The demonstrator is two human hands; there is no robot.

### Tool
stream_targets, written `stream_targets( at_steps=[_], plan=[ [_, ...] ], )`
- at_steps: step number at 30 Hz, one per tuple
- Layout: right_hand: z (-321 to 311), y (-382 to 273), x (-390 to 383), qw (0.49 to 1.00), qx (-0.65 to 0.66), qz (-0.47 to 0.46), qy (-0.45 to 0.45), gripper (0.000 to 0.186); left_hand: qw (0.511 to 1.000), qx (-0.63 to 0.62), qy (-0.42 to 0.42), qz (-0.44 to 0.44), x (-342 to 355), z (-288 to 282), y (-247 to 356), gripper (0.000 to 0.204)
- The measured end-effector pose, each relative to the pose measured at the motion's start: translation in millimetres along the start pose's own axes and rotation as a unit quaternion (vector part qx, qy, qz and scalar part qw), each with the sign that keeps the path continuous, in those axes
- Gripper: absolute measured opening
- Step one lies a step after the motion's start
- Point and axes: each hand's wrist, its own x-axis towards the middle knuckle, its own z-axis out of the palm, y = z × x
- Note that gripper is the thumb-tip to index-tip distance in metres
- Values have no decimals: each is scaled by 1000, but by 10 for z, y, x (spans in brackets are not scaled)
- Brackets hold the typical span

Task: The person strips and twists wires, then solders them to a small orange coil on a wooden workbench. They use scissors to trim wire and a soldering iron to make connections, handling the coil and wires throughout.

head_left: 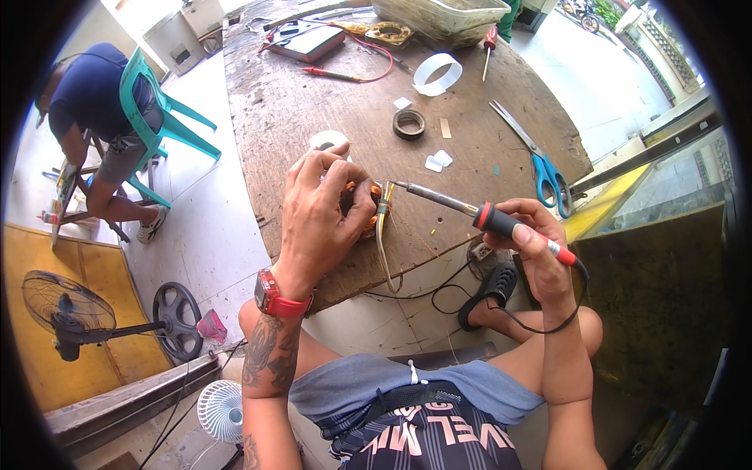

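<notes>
My left hand (pixel 317 204) is closed around a small motor stator with orange copper windings (pixel 378 193) at the table's near edge. The fingers hide much of the stator. A bundle of thin wires (pixel 381 244), yellow and pale, hangs from its right side past the edge. My right hand (pixel 540 239) grips a soldering iron (pixel 501 224) with a red and black handle. Its metal tip points left and is close to the wire ends; whether they touch I cannot tell. Just beyond my left fingers lies a white roll (pixel 327 140), partly covered.
On the wooden table (pixel 313 110) lie blue-handled scissors (pixel 548 176), a dark tape roll (pixel 408 124), a white ring (pixel 437 74), a screwdriver (pixel 489 51), a meter (pixel 303 41) with red leads and a plastic bin (pixel 442 19). A person (pixel 98 102) sits left, near fans (pixel 221 411).
</notes>
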Motion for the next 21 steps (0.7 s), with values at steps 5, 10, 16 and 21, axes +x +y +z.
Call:
stream_targets(
  at_steps=[5,10,16,21],
  plan=[
    [6,-10,-5,1000,2,-3,-1,55,1000,6,1,0,4,-2,9,13],
    [2,-13,1,1000,2,-4,-6,54,1000,2,2,-8,7,3,19,13],
    [10,-14,6,1000,-5,-9,-6,55,1000,11,0,1,14,-4,16,13],
    [25,-26,6,1000,-3,-8,-1,55,1000,14,0,-5,22,5,20,13]
  ],
)
